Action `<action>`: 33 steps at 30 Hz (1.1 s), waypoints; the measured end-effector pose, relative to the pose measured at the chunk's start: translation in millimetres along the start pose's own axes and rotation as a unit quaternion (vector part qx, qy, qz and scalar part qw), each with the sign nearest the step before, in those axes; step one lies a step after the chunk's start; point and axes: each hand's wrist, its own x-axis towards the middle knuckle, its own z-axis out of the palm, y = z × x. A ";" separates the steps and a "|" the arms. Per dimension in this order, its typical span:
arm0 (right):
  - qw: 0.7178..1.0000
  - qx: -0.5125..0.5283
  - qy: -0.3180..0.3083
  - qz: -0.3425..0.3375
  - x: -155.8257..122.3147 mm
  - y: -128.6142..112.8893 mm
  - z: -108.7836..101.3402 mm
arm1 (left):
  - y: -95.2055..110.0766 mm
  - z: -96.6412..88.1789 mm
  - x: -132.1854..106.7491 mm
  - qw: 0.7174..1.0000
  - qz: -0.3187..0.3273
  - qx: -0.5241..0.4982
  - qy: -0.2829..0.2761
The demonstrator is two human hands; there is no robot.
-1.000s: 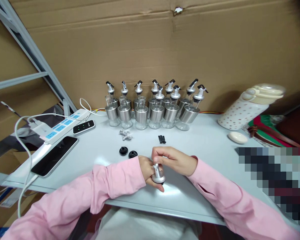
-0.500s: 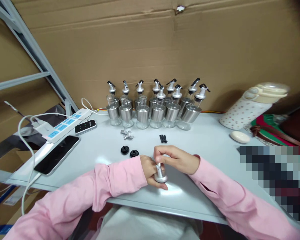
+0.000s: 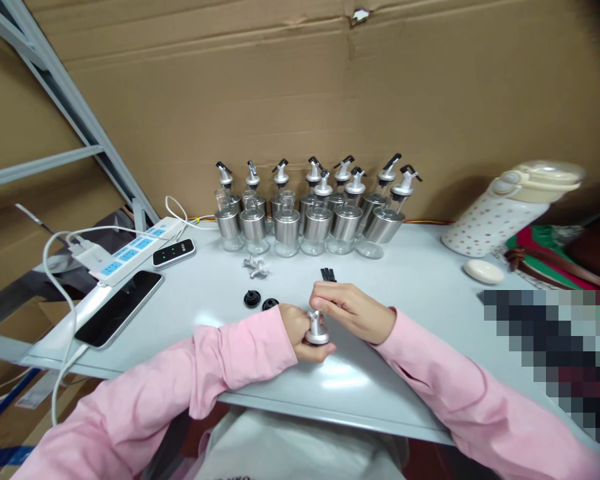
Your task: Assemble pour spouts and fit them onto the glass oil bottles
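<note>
Silver spout (image 3: 317,333) between both your hands, the table's (image 3: 420,287) near edge at six o'clock.
Your left hand (image 3: 295,325) curls around it; your right hand (image 3: 357,311) pinches its top. You have room at two o'clock; bottles (image 3: 287,230) bound twelve. Since half a second ago, the spout sits higher in view and your right hand partly covers the black strips (image 3: 327,274).

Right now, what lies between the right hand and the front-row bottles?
In the head view, a few small black strips lie there, partly hidden by the right hand and short of the front-row bottles.
</note>
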 end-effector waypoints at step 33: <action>0.957 -0.074 -0.067 0.270 -12.4 34.9 -34.9 | 0.8 1.5 -2.3 0.998 0.050 0.044 0.024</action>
